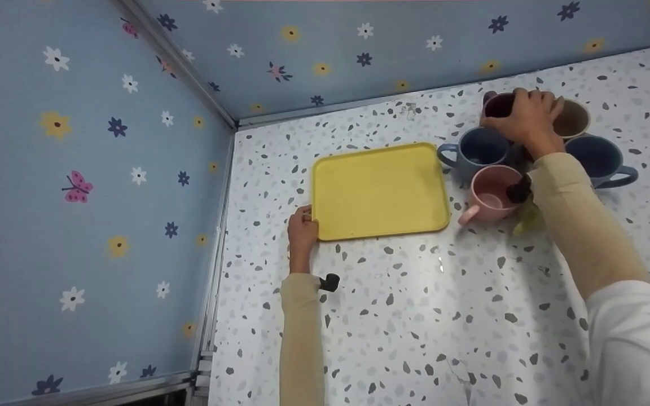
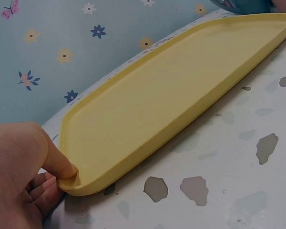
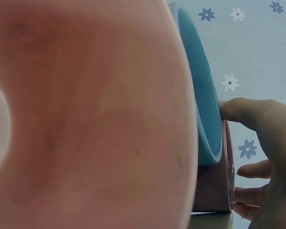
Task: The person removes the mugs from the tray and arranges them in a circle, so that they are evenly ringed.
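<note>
At the tray's near left corner my left hand (image 1: 303, 231) pinches the yellow tray (image 1: 378, 192). In the left wrist view, the thumb presses inside the rim and the other fingers curl below it. My right hand (image 1: 531, 118) is at the back of the mug group, thumb and fingers spread around the rim of a maroon mug (image 1: 497, 107). That mug's right part is hidden under the hand. A blue-grey mug (image 1: 482, 148) and a pink mug (image 1: 491, 194) stand nearer, handles to the left. The pink mug fills most of the right wrist view.
Right of my right hand stand a beige mug (image 1: 573, 119) and a dark blue mug (image 1: 596, 158), its handle to the right. A yellow-green thing (image 1: 528, 221) is partly hidden under the right forearm. Flowered wall panels (image 1: 347, 51) border the speckled table (image 1: 392, 327) behind and left.
</note>
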`<state>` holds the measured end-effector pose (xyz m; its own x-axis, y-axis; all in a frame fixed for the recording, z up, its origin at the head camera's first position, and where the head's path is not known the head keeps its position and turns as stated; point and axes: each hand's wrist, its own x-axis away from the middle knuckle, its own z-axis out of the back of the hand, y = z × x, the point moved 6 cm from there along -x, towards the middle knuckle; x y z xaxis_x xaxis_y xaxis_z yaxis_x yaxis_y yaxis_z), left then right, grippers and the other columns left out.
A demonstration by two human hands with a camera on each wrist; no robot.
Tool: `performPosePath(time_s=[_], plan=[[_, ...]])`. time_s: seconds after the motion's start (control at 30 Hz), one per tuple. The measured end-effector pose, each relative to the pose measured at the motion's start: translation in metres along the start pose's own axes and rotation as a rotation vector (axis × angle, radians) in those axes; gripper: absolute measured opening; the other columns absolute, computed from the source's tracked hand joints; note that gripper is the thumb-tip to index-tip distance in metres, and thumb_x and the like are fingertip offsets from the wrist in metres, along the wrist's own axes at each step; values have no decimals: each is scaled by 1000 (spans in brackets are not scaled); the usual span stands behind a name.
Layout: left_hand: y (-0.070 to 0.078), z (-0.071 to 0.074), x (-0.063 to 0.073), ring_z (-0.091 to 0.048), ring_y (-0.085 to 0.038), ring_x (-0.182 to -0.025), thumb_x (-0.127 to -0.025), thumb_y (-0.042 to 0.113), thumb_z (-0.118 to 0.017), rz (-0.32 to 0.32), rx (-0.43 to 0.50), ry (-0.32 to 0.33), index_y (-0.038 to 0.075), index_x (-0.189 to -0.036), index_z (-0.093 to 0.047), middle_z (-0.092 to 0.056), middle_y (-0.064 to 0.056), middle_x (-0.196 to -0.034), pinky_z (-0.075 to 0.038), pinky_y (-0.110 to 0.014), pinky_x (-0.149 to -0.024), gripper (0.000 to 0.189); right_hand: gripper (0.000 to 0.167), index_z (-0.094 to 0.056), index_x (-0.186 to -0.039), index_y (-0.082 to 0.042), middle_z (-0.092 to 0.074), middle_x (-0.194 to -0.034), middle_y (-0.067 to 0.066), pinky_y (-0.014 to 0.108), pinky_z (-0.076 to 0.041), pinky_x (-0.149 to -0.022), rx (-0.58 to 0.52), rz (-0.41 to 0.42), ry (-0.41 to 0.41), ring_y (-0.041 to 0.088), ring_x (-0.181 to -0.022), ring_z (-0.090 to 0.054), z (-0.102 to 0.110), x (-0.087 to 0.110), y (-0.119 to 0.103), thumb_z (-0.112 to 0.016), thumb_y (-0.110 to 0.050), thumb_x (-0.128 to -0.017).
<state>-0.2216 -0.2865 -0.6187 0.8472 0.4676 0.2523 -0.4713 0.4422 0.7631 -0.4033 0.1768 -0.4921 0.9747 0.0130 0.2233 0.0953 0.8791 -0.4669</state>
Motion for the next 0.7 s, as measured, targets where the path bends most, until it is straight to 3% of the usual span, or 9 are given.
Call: performPosePath(time_s=[0.3,0.43,0.53,0.7], plan=[[0,0,-1,-52,-22,-94,-85,1,-47,1,3,-6,10,-126,-59,-59,-11,-105,-44,-34,-83,43,98,-12,-148,6,-13,-148,39,68,13,-105,12,-55,-62,52,-139,3,1,3,-3,-54,-57,-85],[0,1,-1,-52,-22,-95,-86,1,-48,-4,-9,-14,10,-127,-59,-58,-11,-106,-44,-35,-85,44,97,-8,-149,5,-10,-150,37,68,12,-106,-4,-56,-54,52,-140,3,2,6,-2,-49,-57,-88],[1,5,-2,-52,-22,-95,-86,2,-48,-3,-18,-25,10,-128,-58,-57,-11,-106,-44,-35,-85,44,90,-8,-151,2,-9,-152,33,65,8,-109,-66,-40,9,49,-141,1,9,9,-4,-43,-56,-91],[5,15,-4,-52,-21,-94,-90,8,-46,34,-37,-76,11,-131,-54,-56,-10,-107,-44,-33,-81,42,74,-23,-150,-5,-21,-154,21,51,0,-115,-265,50,228,36,-143,-11,31,25,-19,-44,-49,-94]])
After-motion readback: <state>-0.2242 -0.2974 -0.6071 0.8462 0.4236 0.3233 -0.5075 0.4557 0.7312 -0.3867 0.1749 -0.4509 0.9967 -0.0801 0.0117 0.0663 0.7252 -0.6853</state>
